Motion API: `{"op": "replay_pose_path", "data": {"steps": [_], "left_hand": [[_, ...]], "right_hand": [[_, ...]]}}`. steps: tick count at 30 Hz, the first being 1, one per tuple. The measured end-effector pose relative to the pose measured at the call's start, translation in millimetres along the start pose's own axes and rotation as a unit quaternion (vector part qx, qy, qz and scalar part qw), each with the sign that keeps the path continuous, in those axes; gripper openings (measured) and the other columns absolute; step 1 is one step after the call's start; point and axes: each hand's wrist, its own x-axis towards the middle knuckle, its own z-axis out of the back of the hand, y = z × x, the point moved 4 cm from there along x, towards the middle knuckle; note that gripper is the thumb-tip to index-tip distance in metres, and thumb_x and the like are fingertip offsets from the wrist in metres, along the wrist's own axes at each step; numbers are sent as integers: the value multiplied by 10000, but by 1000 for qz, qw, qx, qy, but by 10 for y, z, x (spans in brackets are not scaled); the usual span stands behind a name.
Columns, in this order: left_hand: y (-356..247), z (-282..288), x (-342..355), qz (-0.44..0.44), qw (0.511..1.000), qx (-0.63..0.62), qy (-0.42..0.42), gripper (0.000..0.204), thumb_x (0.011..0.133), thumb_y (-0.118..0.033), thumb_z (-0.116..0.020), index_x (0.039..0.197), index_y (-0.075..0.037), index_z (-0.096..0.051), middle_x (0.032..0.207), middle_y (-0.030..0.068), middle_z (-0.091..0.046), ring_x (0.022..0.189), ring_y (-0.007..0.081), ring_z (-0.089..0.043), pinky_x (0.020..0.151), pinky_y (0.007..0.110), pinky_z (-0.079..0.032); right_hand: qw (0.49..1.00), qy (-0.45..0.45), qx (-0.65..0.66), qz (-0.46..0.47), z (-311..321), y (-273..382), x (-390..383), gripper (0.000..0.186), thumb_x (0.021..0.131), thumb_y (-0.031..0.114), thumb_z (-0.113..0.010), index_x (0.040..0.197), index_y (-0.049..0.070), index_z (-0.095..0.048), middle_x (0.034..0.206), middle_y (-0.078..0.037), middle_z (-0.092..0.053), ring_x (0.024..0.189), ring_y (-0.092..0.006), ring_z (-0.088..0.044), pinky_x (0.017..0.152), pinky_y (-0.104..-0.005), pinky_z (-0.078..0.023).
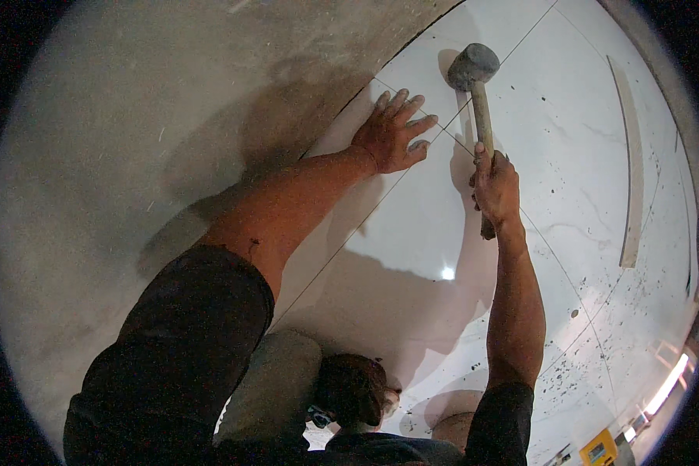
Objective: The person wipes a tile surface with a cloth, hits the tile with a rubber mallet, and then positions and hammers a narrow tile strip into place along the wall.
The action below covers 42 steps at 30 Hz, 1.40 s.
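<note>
White tile lies along the rough floor; I see the left hand spread open on it, gripping nothing. Further rightward, the right hand closes around a dark-headed mallet; I'd tap flat and lightly, left hand well clear.

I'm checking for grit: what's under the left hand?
White tile shows around the left hand; the patch directly beneath is covered, so any grit there can't be seen.
</note>
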Motion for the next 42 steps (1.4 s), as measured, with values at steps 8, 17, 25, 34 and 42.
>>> {"op": "replay_pose_path", "data": {"steps": [8,17,25,34,42], "left_hand": [[-32,-15,43,4,1000,2,-4,507,810,-328,-643,1290,-184,-567,1397,189,-420,1301,444,-367,1052,611,-292],[-28,-12,42,6,1000,4,-16,501,796,-321,-653,1272,-180,-585,1398,176,-425,1304,422,-372,1042,617,-297],[-19,-31,43,12,1000,11,6,499,798,-311,-646,1275,-179,-583,1404,183,-415,1307,426,-369,1045,621,-284],[-7,-109,25,-2,1000,10,16,501,835,-325,-565,1308,-162,-540,1408,203,-399,1339,439,-312,1070,643,-207],[-61,-75,33,-8,999,36,7,569,787,-252,-636,1328,-134,-505,1404,205,-398,1301,469,-354,1012,669,-295]], "right_hand": [[988,-94,-72,95,43,36,290,530,1007,420,-381,810,-45,-541,694,-283,-596,656,-437,-610,626,-490,-489],[991,-106,-48,68,50,191,476,571,1004,470,-338,872,-44,-548,792,-318,-601,804,-474,-619,708,-526,-485],[983,-137,-69,101,59,275,368,585,996,475,-358,870,-61,-556,785,-327,-609,774,-495,-621,682,-529,-494],[988,-85,-93,89,155,104,451,609,994,494,-352,851,-61,-556,764,-286,-588,733,-415,-614,642,-473,-505],[993,-19,-63,101,119,-182,426,530,993,404,-392,1057,-96,-553,824,-284,-613,797,-380,-622,747,-471,-504]]}}
